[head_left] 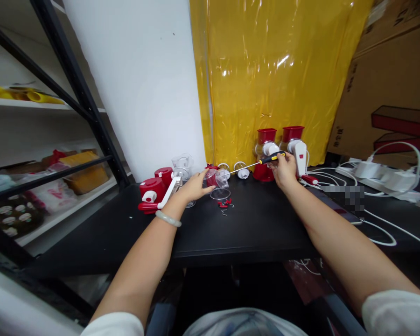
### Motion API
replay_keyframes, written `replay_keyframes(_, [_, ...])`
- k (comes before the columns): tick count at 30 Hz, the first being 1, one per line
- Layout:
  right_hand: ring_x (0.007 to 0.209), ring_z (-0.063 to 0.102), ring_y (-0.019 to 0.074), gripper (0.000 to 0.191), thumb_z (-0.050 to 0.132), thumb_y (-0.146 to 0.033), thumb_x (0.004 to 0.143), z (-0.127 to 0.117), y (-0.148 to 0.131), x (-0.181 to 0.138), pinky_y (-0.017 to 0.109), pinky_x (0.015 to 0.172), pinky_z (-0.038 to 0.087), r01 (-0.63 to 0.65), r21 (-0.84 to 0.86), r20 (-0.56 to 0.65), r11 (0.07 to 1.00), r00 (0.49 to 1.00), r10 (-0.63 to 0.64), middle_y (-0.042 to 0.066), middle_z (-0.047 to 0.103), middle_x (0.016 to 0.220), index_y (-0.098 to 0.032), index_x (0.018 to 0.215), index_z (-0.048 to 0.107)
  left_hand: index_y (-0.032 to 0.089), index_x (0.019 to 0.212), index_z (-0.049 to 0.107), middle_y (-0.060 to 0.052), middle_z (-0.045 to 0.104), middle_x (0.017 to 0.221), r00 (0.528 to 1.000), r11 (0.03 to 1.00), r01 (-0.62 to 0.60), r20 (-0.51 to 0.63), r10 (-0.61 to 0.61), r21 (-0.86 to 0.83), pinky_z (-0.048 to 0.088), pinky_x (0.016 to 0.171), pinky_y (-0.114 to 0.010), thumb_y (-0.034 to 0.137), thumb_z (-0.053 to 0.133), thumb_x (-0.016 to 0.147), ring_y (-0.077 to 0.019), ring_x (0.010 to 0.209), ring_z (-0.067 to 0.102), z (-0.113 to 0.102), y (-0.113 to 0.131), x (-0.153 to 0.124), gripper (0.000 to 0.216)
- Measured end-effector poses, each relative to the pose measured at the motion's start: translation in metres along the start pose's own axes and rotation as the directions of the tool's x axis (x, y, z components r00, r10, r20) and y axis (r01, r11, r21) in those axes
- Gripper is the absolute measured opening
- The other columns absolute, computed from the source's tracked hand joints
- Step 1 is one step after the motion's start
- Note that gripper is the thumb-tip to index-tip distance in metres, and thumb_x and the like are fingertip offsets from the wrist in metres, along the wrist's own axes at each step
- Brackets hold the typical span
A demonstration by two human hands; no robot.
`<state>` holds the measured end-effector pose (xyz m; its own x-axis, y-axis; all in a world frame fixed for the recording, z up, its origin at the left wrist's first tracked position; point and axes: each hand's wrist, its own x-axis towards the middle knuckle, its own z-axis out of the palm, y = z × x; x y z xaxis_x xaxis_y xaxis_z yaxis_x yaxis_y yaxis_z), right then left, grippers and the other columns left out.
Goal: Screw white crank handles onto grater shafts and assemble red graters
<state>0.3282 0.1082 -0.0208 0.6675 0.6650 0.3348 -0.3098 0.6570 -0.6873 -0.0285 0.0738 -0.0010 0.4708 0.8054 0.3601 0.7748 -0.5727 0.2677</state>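
Observation:
My left hand (195,186) grips a clear plastic housing (223,179) from its left side, fingers on top and thumb low. Red shows through or behind this part, and its round rim (220,194) is near the table. In my right hand (285,171) is a screwdriver (270,157) with a yellow and black handle, held nearly level. Its shaft points left, the tip at the housing; whether it sits in a screw is too small to tell. Small red pieces (225,203) and several loose screws (224,212) lie just in front of the housing.
Red grinder bodies, one with a white crank (170,193), stand left of my left hand. Two red-topped grinders (267,136) stand behind my right hand. A white drum (242,171) lies at the back. Cables and a power strip (388,179) occupy the right; a shelf rack (70,70) rises left.

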Motion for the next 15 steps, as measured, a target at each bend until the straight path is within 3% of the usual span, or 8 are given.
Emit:
replay_keyframes(5, [0.059,0.062,0.0085,0.051,0.088,-0.047,0.065,-0.0029,0.0041,0.0031,0.018,0.048,0.049,0.077,-0.041,-0.009,0.996,0.997,-0.078,-0.006,0.064,0.079,-0.024,0.098,0.055,0.015,0.163,0.033,-0.022,0.058,0.151,1.000,1.000,0.008,-0.001,-0.008,0.019,0.042,0.119,-0.051,0.053,0.065,0.091,-0.0377,0.139,0.057,-0.0002,0.0007,-0.0006,0.088])
replay_keyframes(12, [0.058,0.063,0.0107,0.052,0.078,-0.025,0.065,-0.0003,-0.0016,0.0015,0.019,0.047,0.048,0.021,-0.028,-0.081,0.999,0.996,-0.023,-0.007,0.063,0.079,-0.025,0.110,0.053,0.015,0.163,0.032,-0.023,0.058,0.150,1.000,1.000,0.010,0.001,-0.010,0.013,0.043,0.117,-0.051,0.055,0.066,0.091,-0.0377,0.138,0.059,-0.0009,0.0016,-0.0011,0.090])
replay_keyframes(15, [0.060,0.063,0.0103,0.041,0.073,-0.024,0.067,0.0018,-0.0056,-0.0001,0.019,0.048,0.049,-0.008,-0.011,-0.063,1.000,0.998,0.007,-0.006,0.064,0.081,-0.025,0.104,0.054,0.013,0.163,0.033,-0.025,0.057,0.151,1.000,1.000,0.001,-0.002,-0.001,0.005,0.043,0.117,-0.054,0.053,0.066,0.091,-0.0392,0.139,0.057,-0.0007,0.0016,-0.0007,0.088])
